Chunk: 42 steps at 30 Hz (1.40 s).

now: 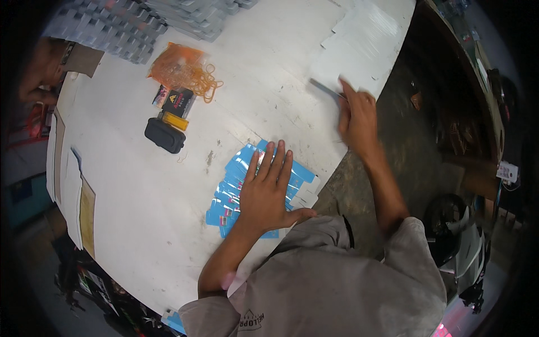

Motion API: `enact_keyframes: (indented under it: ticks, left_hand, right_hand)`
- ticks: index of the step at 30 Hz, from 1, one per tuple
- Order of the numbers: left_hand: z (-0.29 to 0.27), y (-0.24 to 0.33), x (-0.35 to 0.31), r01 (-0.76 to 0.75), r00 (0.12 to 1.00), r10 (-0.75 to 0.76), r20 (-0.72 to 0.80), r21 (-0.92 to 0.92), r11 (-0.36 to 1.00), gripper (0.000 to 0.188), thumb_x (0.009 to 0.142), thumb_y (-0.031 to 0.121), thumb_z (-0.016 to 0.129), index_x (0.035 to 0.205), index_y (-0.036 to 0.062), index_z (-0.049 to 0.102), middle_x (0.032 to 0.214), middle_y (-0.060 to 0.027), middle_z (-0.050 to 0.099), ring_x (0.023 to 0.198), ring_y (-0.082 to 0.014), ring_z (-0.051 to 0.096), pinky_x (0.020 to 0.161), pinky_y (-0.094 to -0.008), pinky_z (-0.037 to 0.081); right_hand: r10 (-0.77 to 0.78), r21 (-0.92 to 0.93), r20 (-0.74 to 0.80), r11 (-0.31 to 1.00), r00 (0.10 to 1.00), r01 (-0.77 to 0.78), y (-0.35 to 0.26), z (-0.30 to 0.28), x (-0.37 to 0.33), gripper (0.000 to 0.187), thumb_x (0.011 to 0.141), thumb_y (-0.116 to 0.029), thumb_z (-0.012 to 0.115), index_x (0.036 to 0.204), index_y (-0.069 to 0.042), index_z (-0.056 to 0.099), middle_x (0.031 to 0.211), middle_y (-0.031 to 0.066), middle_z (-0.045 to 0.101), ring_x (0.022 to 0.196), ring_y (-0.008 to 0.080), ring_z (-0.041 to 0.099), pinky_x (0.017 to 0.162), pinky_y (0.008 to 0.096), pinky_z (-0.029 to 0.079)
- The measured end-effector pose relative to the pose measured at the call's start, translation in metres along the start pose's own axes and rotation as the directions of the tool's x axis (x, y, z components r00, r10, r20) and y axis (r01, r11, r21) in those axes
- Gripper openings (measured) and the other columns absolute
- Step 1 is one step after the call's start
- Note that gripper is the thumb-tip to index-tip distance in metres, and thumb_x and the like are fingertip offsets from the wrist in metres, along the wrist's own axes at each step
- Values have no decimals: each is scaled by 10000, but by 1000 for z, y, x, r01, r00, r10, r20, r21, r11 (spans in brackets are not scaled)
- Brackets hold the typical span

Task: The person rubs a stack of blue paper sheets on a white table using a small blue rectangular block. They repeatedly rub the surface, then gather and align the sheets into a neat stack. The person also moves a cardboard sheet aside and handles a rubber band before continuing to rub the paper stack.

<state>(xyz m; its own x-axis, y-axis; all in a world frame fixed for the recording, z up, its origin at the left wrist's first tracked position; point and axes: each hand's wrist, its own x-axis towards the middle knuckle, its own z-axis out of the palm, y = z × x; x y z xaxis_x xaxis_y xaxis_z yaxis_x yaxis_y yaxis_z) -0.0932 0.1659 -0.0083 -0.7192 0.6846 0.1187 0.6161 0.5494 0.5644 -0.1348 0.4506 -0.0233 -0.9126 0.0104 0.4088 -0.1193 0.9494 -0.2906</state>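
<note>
On the desk (140, 224), near its edge by the person's body, a fan of blue cartons (230, 191) lies overlapped under the left hand (266, 194). That grip is flat, palm down, thumb out to the side, pinching nothing. The right hand (355, 115), beyond the fan, appears to pinch a grey strip (325, 88); blur hides the exact contact. The step in hand is judged to be steadying the fan while the strip is handled; the next move calls for even palm pressure and a controlled right grip. The desk is white, scuffed and marked, bearing an orange bag (175, 58), a dark case (164, 135) and grey stacks (106, 31). Dark floor (365, 194) and a motorbike (466, 247) lie to the right.
</note>
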Motion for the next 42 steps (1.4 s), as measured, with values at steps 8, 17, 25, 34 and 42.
enact_keyframes:
  ticks: [8,17,25,34,42]
  left_hand:
    - [17,-4,-8,33,999,-32,-16,19,999,624,1017,264,556,1552,-33,434,1668,-215,367,1554,-424,322,1228,-618,238]
    - [12,-1,-5,-3,1000,6,-20,121,993,672,944,225,566,1558,-21,454,1684,-232,332,1575,-403,287,1230,-706,151]
    - [14,-7,-8,-18,995,26,-92,82,996,664,854,207,595,1446,-89,544,1578,-273,474,1509,-421,402,1251,-608,241]
    - [13,-1,-8,-20,984,18,-175,-7,1000,737,968,541,611,1407,-50,583,1559,-249,495,1441,-430,462,1188,-586,304]
    - [20,-7,-8,-10,987,20,-160,61,998,507,996,416,617,1261,-13,670,1528,-243,521,1389,-447,501,1138,-592,358]
  right_hand:
    - [-147,226,139,968,979,113,-77,-10,-27,361,938,-37,674,1296,0,647,961,191,619,858,342,587,772,423,465]
    - [98,525,683,622,724,-580,-94,-34,-11,182,1031,-118,588,1098,46,633,848,290,685,814,481,692,686,500,528]
    - [135,283,144,944,980,-171,-55,-21,5,199,953,-147,730,1041,31,720,851,201,714,751,316,708,698,404,552]
    - [65,40,13,997,998,-65,-35,-21,9,357,915,-109,756,1252,-3,700,1220,249,688,1154,414,645,1025,477,496]
    - [19,476,303,863,953,-169,-64,-18,-26,361,951,-102,697,1298,-9,659,1210,228,698,1020,375,658,954,485,508]
